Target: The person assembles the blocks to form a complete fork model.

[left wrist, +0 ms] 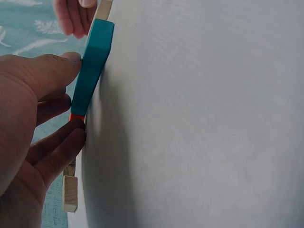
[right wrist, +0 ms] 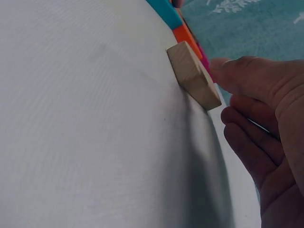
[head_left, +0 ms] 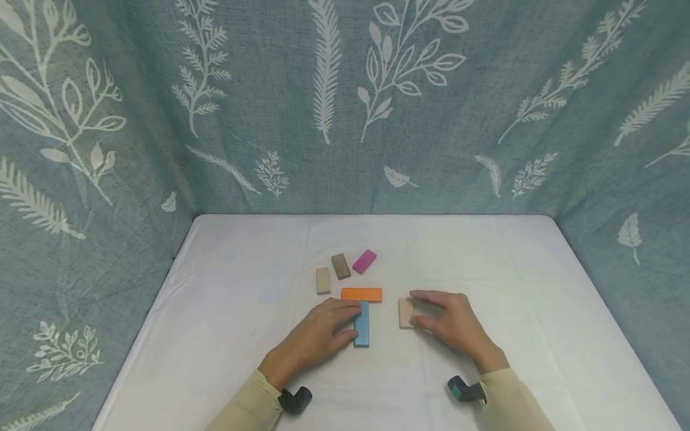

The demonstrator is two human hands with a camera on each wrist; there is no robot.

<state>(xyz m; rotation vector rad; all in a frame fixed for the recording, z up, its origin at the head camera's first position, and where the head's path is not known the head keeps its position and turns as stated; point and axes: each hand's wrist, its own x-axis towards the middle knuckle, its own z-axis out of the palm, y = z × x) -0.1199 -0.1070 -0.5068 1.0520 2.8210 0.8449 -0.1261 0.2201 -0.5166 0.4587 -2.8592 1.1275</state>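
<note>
A long blue block [head_left: 362, 328] lies on the white table, its far end against the middle of an orange block [head_left: 362, 294] set crosswise. My left hand [head_left: 318, 335] touches the blue block from the left, thumb on its near part and fingertips by its far end. In the left wrist view the thumb rests at the side of the blue block [left wrist: 92, 66]. To the right lies a short pale wooden block [head_left: 405, 313]. My right hand [head_left: 455, 318] is beside it, fingers spread apart, with the thumb at its right edge and the index fingertip near its far corner.
Behind the orange block lie a pale wooden block [head_left: 323, 281], a dark brown block [head_left: 341, 266] and a magenta block [head_left: 365, 261]. The white table [head_left: 242, 257] ends at a teal leaf-patterned curtain [head_left: 345, 173] at the back and sides.
</note>
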